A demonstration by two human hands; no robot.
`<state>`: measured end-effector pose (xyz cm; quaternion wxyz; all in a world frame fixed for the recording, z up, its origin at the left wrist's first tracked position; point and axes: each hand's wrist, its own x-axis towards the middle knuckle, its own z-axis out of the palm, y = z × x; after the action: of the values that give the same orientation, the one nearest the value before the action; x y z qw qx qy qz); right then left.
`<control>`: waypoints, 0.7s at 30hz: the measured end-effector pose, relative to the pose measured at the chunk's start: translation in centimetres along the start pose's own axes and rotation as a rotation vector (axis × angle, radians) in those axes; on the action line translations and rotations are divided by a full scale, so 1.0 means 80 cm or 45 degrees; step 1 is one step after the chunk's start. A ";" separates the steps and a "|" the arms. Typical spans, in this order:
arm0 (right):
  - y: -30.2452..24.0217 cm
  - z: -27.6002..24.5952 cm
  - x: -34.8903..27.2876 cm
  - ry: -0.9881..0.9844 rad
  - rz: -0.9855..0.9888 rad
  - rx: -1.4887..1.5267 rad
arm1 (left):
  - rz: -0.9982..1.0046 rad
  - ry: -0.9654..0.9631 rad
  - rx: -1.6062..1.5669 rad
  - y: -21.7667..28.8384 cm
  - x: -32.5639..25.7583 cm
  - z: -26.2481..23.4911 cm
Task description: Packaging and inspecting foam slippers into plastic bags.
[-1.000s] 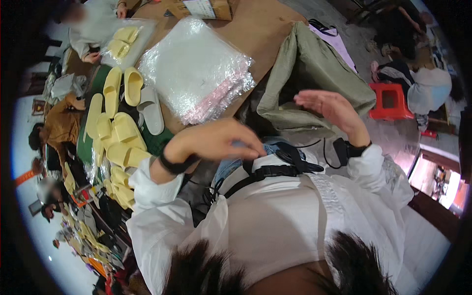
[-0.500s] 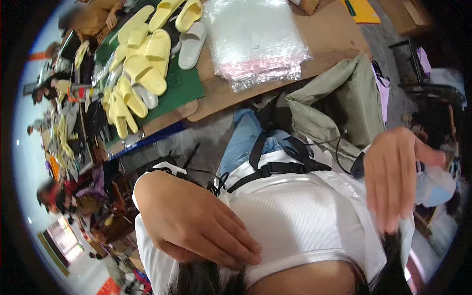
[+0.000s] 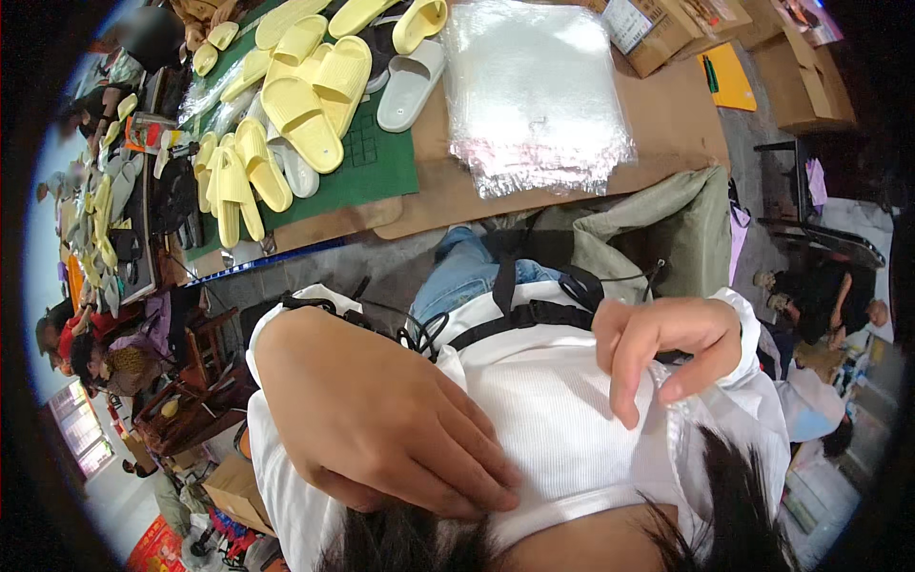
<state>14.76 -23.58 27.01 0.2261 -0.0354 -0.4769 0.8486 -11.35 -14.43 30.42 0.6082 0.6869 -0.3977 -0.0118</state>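
Note:
My left hand (image 3: 381,410) is bent in front of my chest, its fingers pressed together and their tips by the neckline of my white ribbed top (image 3: 553,391). Whatever lies under those fingertips is hidden. Dark hair (image 3: 410,543) hangs just below that hand. On the other side, my right hand (image 3: 672,343) hovers in front of the top with curled fingers, thumb and forefinger apart. Beside its thumb runs the edge of my white overshirt (image 3: 729,419). A black strap with a buckle (image 3: 529,315) crosses my waist.
Ahead, a brown table carries yellow slides (image 3: 300,119), a grey slide (image 3: 412,86) and a stack of clear plastic bags (image 3: 534,86). A green mat (image 3: 367,162) lies under the slides. An olive sack (image 3: 677,229) gapes below the table. Cardboard boxes (image 3: 658,33) stand far right.
My right hand has moved left and inward over my chest, and its straight fingers have curled. The left hand stays by the neckline. The view has shifted, so the table sits further right.

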 end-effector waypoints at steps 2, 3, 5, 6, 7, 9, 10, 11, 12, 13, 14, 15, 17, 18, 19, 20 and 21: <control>-0.002 -0.008 0.016 0.045 -0.062 0.011 | 0.014 0.011 0.015 0.004 -0.015 -0.005; -0.005 -0.010 0.026 0.035 -0.053 -0.055 | 0.023 0.017 0.020 0.006 -0.023 -0.008; -0.007 -0.016 0.045 0.016 -0.083 -0.184 | 0.038 -0.001 0.018 0.010 -0.036 -0.017; -0.007 -0.017 0.055 0.027 -0.081 -0.191 | 0.045 -0.016 0.012 0.012 -0.042 -0.022; -0.007 -0.017 0.064 0.012 -0.071 -0.236 | 0.053 -0.026 0.012 0.014 -0.048 -0.027; -0.017 -0.020 0.082 -0.056 -0.004 -0.403 | 0.050 -0.039 0.007 0.019 -0.058 -0.032; -0.018 -0.024 0.087 -0.054 -0.005 -0.404 | 0.050 -0.041 0.007 0.020 -0.063 -0.034; -0.017 -0.030 0.094 -0.176 -0.070 -0.399 | 0.057 -0.051 0.014 0.021 -0.070 -0.031; -0.016 -0.036 0.100 -0.299 -0.136 -0.393 | 0.063 -0.061 0.022 0.021 -0.077 -0.029; -0.018 -0.045 0.099 -0.355 -0.124 -0.344 | 0.055 -0.049 0.027 0.022 -0.085 -0.026; -0.022 -0.051 0.095 -0.337 -0.121 -0.359 | 0.090 -0.035 0.012 0.021 -0.092 -0.030; -0.024 -0.058 0.092 -0.250 -0.238 -0.298 | 0.123 -0.021 -0.003 0.021 -0.099 -0.033; -0.031 -0.058 0.076 0.018 -0.371 -0.145 | 0.064 0.002 0.071 0.028 -0.111 -0.036; -0.035 -0.060 0.072 0.017 -0.375 -0.153 | -0.005 0.042 0.143 0.030 -0.117 -0.038; -0.040 -0.061 0.071 0.013 -0.336 -0.267 | -0.006 0.031 0.148 0.032 -0.120 -0.037; -0.044 -0.064 0.072 0.002 -0.294 -0.380 | -0.124 0.071 0.153 0.034 -0.122 -0.031; -0.049 -0.069 0.074 -0.190 -0.196 -0.579 | -0.241 0.108 0.159 0.034 -0.124 -0.026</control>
<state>12.35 -15.02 28.18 0.2406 0.0138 -0.6723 0.6999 -18.57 -7.02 28.63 0.5768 0.7576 -0.3051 -0.0154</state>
